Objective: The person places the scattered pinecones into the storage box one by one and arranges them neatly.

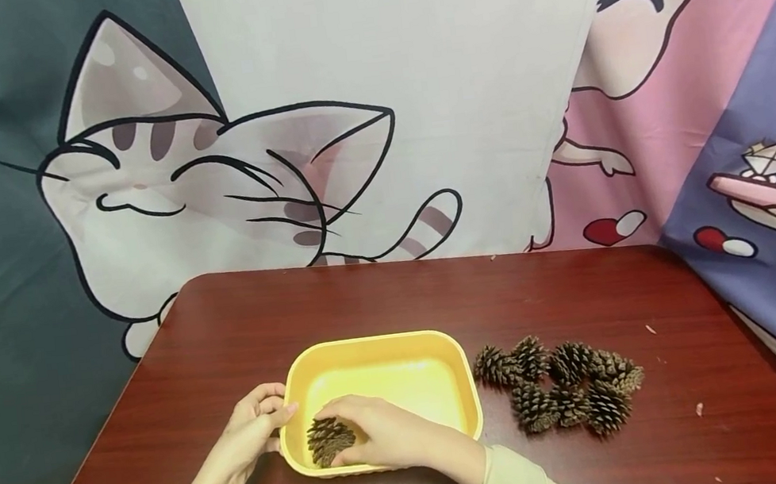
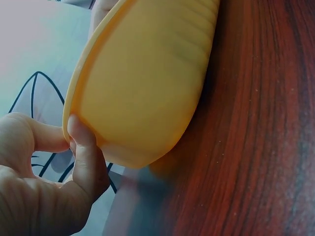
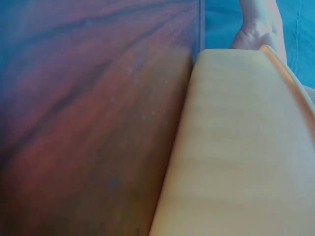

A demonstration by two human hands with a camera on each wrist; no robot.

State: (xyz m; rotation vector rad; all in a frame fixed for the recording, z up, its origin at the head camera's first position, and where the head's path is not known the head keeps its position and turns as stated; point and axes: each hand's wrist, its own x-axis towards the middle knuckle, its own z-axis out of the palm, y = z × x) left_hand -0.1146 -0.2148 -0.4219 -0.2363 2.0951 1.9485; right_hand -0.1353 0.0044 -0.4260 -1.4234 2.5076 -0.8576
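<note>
A yellow plastic basin (image 1: 400, 344) stands on the table in the head view. My left hand (image 1: 256, 425) pinches its left rim between thumb and fingers; the left wrist view shows this grip on the basin's edge (image 2: 142, 83) closely. Inside the basin, at the near left corner, my right hand (image 1: 381, 433) holds a brown pine cone (image 1: 330, 442), thumb on the near side and fingers over the far side. The right wrist view has only the basin's outer wall (image 3: 236, 142) and part of the left hand (image 3: 261, 29); the right hand's fingers are hidden there.
Several pine cones (image 1: 570, 385) lie in a cluster on the table just right of the basin. The reddish-brown table (image 1: 281, 310) has small pale scraps (image 1: 699, 409) on its right part. A printed cartoon cloth (image 1: 409, 48) hangs behind the table.
</note>
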